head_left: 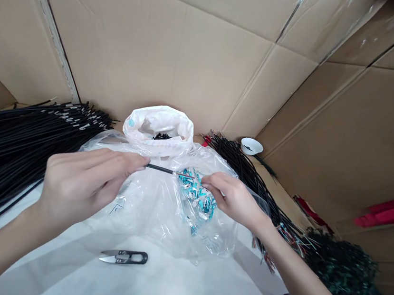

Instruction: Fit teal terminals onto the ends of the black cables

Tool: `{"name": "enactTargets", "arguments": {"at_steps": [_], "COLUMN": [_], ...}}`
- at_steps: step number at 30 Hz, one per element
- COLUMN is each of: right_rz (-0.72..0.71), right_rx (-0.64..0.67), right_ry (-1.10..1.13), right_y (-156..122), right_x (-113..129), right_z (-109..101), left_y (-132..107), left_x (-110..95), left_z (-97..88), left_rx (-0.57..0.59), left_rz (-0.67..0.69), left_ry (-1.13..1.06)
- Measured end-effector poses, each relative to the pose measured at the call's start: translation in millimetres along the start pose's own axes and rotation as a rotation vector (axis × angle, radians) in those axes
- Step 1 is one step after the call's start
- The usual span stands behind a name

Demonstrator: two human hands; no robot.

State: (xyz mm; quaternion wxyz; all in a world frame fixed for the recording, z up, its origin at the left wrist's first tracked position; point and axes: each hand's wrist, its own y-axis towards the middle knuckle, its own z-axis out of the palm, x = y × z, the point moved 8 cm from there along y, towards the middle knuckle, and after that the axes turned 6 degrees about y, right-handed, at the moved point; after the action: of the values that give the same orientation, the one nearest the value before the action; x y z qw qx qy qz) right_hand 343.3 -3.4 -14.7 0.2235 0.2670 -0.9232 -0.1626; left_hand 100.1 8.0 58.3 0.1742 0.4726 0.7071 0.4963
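Observation:
My left hand (86, 180) pinches a thin black cable (160, 169) close to its end, over the plastic bag. From the black sheath, thin reddish wires (183, 174) run toward my right hand (234, 200), whose thumb and fingers are closed on their tips. Below the wires, small teal and silver scraps (201, 197) lie in the clear plastic bag (151, 215). Thread snips (124, 257) with a black handle rest on the white table, nearer to me and apart from both hands.
A heap of black cables (20, 145) lies at left. More cables (246, 170) with coloured wire ends run along the right. Behind stands a rolled-down white bag (161, 147) with small black pieces inside. A small white bowl (252, 145) and cardboard walls (170, 50) are beyond.

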Motion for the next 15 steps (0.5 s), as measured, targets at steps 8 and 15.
{"name": "enactTargets", "arguments": {"at_steps": [8,15], "right_rz": [0.421,0.461], "right_rx": [0.122,0.053], "right_ry": [-0.175,-0.042], "right_y": [-13.1,-18.1], "right_x": [-42.0,-41.0], "right_z": [2.2,1.2], "left_y": [-7.9,-7.8], "left_x": [2.3,1.9], "left_z": [21.9,20.8], "left_rx": [0.124,0.152], "left_rz": [-0.039,-0.031], "left_ry": [-0.05,-0.061]}}
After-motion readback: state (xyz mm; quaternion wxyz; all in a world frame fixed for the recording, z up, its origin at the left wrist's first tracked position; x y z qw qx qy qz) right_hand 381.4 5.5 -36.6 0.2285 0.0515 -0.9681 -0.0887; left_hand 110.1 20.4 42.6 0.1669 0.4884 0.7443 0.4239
